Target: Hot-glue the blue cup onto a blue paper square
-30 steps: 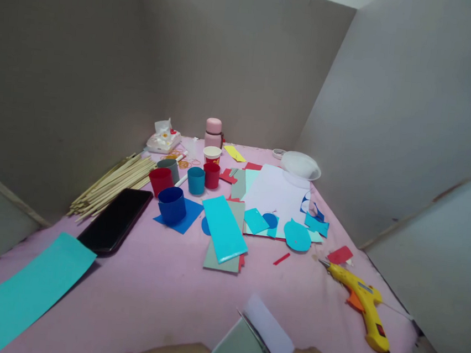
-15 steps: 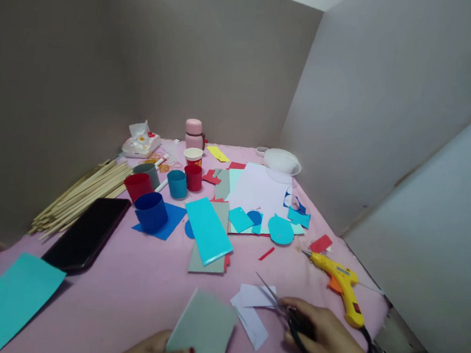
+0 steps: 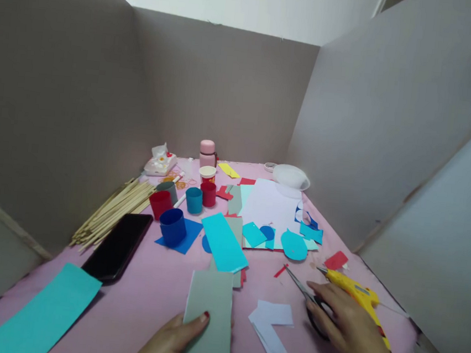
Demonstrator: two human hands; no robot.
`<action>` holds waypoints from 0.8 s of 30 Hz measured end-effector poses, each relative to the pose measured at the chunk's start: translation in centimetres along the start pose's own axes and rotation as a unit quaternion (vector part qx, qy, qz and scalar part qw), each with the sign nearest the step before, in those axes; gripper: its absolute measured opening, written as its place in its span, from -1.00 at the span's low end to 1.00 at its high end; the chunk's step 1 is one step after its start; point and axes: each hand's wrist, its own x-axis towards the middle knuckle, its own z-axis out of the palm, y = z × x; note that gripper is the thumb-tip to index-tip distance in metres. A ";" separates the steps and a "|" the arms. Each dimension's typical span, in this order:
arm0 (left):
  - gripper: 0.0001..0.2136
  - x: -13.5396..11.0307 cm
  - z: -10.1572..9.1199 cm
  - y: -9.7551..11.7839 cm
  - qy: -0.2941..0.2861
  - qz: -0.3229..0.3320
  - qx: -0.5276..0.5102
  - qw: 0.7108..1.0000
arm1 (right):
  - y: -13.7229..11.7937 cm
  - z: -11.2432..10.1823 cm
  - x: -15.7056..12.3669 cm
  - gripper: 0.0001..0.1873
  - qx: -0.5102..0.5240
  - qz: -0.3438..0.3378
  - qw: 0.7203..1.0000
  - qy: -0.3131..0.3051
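Though five coloured paper cylinders (image 3: 173, 230) already stand rolled and some white strips (image 3: 275, 313) look cut, the gray card (image 3: 213, 299) is flat and unrolled tbh, over the pink tablecloth (image 3: 133, 322), left hand (image 3: 172, 339) clamped on it, right hand (image 3: 340, 320) apart and gripping scissors (image 3: 298, 284).

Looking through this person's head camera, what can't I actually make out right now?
All in the head view:
Gray card: its near end, cut off by the picture's bottom edge.
Left hand: most fingers, hidden behind the card.
Scissors: part of the handles, covered by the right hand.
Glue gun: part of its handle, behind that hand.
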 end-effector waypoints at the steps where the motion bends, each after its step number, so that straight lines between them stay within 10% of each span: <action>1: -0.60 0.2 0.2 0.1 -0.006 0.014 -0.004 1.000 | -1.2 0.6 -0.1 -0.53 0.068 0.001 0.997 -0.018; 5: -0.60 1.5 1.2 0.4 -0.058 0.068 -0.022 0.996 | -6.3 4.8 0.2 -0.64 0.360 0.029 0.912 -0.192; 9: -0.59 3.2 1.8 1.0 -0.083 0.098 -0.036 0.991 | -8.7 8.7 2.0 -0.45 0.498 0.065 0.845 -0.185; 16: -0.54 5.5 2.8 3.2 -0.088 0.139 0.008 0.986 | -8.6 8.8 5.3 -0.39 0.504 0.067 0.851 -0.133; 24: -0.44 8.3 1.4 5.8 0.051 0.379 0.084 0.920 | -8.7 8.3 10.6 -0.64 0.415 0.053 0.907 -0.053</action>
